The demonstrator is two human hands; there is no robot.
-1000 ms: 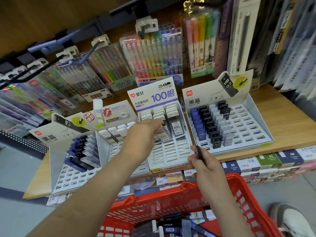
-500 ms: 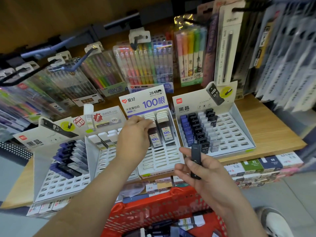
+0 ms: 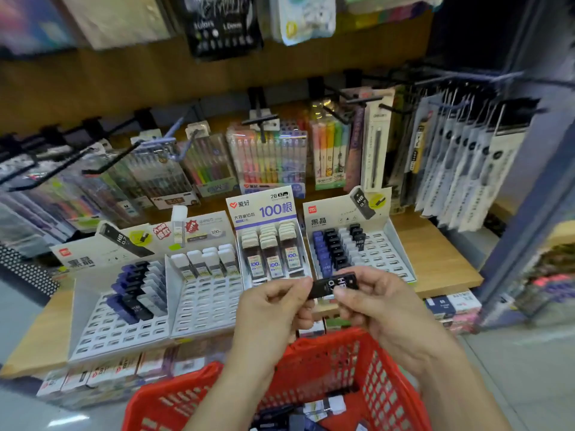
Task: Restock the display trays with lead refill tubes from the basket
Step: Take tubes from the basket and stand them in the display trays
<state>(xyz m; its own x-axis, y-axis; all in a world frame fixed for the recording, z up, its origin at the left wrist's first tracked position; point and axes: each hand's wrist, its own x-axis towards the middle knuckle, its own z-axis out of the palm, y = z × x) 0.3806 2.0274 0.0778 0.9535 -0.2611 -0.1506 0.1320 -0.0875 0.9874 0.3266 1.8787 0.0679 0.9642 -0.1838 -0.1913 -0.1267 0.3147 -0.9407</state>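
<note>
we hold a black hb 0.7 lead refill tube (image 3: 333, 286) level in the middle of the frame, above the far rim of the red basket (image 3: 382, 387) and in front of the display trays (image 3: 205, 306). our left hand (image 3: 273, 309) pinches its left end, fingers (image 3: 297, 287) clamped on it. our right hand (image 3: 378, 303) pinches the right end the same way.

we judge it a light, stiff plastic case with smooth, rather slippery faces. the leads inside are likely brittle, so a drop would matter more than a squeeze. the flat broad sides near one end look the best hold, leaving the other end free to enter a slot.

the tray at right centre (image 3: 385, 253) carries a column of matching black tubes (image 3: 334, 247), with bare slots beside it. more tubes (image 3: 323, 405) lie in the basket at the bottom of the frame.
</note>
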